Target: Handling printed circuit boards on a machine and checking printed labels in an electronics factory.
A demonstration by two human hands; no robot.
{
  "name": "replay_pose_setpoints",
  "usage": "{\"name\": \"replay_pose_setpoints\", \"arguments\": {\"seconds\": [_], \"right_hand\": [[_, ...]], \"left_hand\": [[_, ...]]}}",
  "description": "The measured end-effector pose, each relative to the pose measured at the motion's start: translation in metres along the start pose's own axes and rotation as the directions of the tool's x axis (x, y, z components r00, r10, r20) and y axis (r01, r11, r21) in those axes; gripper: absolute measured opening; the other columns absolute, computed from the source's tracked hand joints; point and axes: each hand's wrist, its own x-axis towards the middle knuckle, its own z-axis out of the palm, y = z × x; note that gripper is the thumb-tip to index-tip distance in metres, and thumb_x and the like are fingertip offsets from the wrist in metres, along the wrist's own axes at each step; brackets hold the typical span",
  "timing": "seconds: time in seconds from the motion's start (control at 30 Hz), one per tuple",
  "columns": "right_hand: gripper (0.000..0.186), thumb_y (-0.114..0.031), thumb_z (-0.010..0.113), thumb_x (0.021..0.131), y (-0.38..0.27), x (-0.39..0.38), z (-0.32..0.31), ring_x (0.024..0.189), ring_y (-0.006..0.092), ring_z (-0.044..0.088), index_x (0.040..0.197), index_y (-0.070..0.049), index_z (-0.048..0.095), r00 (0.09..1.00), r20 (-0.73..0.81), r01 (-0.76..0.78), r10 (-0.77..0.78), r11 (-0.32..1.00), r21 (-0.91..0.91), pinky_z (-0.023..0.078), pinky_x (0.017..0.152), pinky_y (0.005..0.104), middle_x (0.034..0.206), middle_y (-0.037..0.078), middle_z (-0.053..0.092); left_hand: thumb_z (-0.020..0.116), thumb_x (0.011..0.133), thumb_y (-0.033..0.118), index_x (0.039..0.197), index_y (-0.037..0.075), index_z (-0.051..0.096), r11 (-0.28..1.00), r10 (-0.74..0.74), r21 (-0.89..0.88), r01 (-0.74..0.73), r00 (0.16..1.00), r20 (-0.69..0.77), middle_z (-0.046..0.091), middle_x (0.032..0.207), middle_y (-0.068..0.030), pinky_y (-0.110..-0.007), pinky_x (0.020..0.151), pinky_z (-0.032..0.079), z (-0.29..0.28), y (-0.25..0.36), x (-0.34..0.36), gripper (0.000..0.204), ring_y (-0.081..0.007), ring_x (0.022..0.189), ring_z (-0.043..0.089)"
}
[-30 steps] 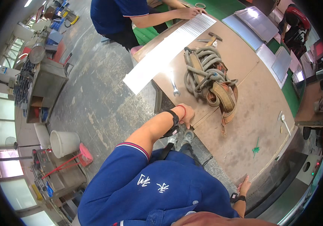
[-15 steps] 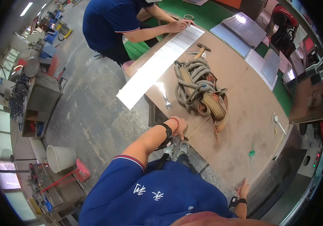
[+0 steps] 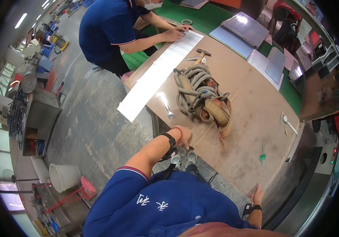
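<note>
A large brown board (image 3: pixel 252 134) covers the work table in front of me. My left hand (image 3: pixel 184 136), with a red bracelet and a black wrist strap, is closed on its near left edge; part of the fingers is hidden. At the near right corner, my right hand (image 3: pixel 258 194) grips the same board, fingers partly out of sight. Just beyond my left hand lies a steel spanner (image 3: pixel 166 106). A heap of thick grey rope (image 3: pixel 191 89) with worn tan webbing straps (image 3: pixel 218 114) rests on the board between my hands and the far side.
A co-worker (image 3: pixel 108 29) leans over a long white perforated strip (image 3: pixel 159 75), both hands at its far end. A hammer (image 3: pixel 202 55) lies beyond the rope. Metal sheets (image 3: pixel 246 29) are stacked at back right. Another spanner (image 3: pixel 290 123) and green string (image 3: pixel 262 157) lie right.
The whole view has shifted slightly, with the table now a little further left. Both my hands keep their places on the board's edge. The co-worker's head shows more.
</note>
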Motion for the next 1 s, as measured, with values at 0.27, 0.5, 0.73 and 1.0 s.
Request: {"name": "replay_pose_setpoints", "arguments": {"seconds": [0.27, 0.5, 0.73, 1.0], "right_hand": [[0.069, -0.051, 0.039, 0.088, -0.0009, -0.0016, -0.0023, 0.026, 0.0196, 0.042, 0.043, 0.001, 0.045, 0.999, -0.021, 0.048, -0.049, 0.998, -0.042, 0.031, 0.024, 0.0300, 0.037, 0.009, 0.043], [0.068, -0.051, 0.041, 0.087, 0.0027, -0.0001, -0.0033, 0.025, 0.0196, 0.041, 0.043, 0.000, 0.044, 0.999, 0.005, 0.054, -0.054, 0.998, 0.024, 0.031, 0.023, 0.0305, 0.037, 0.009, 0.042], [0.068, -0.052, 0.042, 0.087, -0.0013, -0.0037, -0.0027, 0.025, 0.0200, 0.041, 0.043, 0.000, 0.044, 0.999, -0.007, 0.039, -0.039, 0.999, 0.005, 0.031, 0.024, 0.0304, 0.037, 0.009, 0.042], [0.065, -0.051, 0.042, 0.087, -0.0013, -0.0014, -0.0039, 0.025, 0.0201, 0.041, 0.047, 0.000, 0.046, 1.000, 0.005, 0.022, -0.022, 1.000, -0.013, 0.030, 0.023, 0.0305, 0.037, 0.008, 0.042]], "left_hand": [[0.066, 0.072, 0.045, 0.064, 0.002, 0.067, 1.000, -0.005, -0.004, 0.005, 1.000, -0.013, 0.064, 0.059, -0.0064, -0.029, 0.054, 0.050, 0.0005, 0.0025, -0.0021, 0.044, -0.0180, 0.055, 0.063], [0.066, 0.071, 0.047, 0.060, 0.001, 0.066, 1.000, -0.004, -0.017, 0.004, 1.000, -0.019, 0.062, 0.056, -0.0075, -0.030, 0.051, 0.050, 0.0012, 0.0029, -0.0029, 0.047, -0.0198, 0.052, 0.062], [0.067, 0.072, 0.042, 0.069, 0.000, 0.067, 0.999, -0.024, -0.036, 0.024, 1.000, -0.001, 0.065, 0.063, -0.0077, -0.029, 0.056, 0.051, -0.0011, 0.0058, -0.0063, 0.043, -0.0183, 0.059, 0.064], [0.068, 0.071, 0.042, 0.067, -0.001, 0.067, 0.997, -0.020, -0.071, 0.020, 1.000, 0.001, 0.065, 0.063, -0.0090, -0.029, 0.056, 0.051, -0.0015, 0.0060, -0.0082, 0.043, -0.0189, 0.058, 0.064]]}}
